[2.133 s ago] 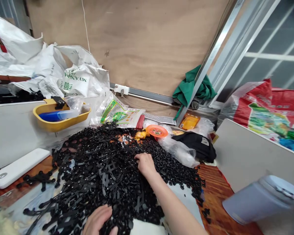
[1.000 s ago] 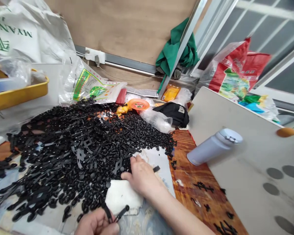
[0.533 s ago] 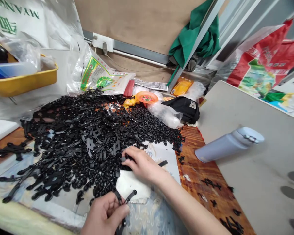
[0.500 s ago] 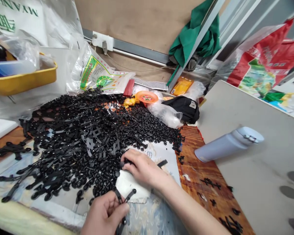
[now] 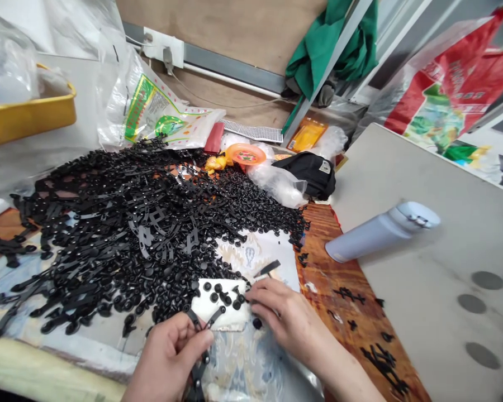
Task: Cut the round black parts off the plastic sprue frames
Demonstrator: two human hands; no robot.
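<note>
My left hand [image 5: 170, 349] pinches a black jointed plastic strip [image 5: 199, 363], two arms of which spread out above the thumb. Beyond it lies a small white pad [image 5: 212, 321] with several black round-headed pegs [image 5: 224, 297] scattered on top. At the pad's right edge is my right hand [image 5: 283, 310], its fingers bent and drawn together close to the pegs. Whatever its fingertips hold, if anything, is hidden. One loose black peg [image 5: 257, 323] rests just below those fingers.
A wide heap of black plastic strips and pegs [image 5: 121, 240] covers the table's left and middle. A pale blue bottle [image 5: 369, 234] stands at right beside a grey panel [image 5: 423, 279]. More black pieces [image 5: 385, 363] lie on the wooden edge. A yellow bin [image 5: 29, 120] is at left.
My right hand has moved from the heap's edge to the pad's right side. Several pegs now lie on the pad. My left hand still holds the strip; the view has shifted slightly.
</note>
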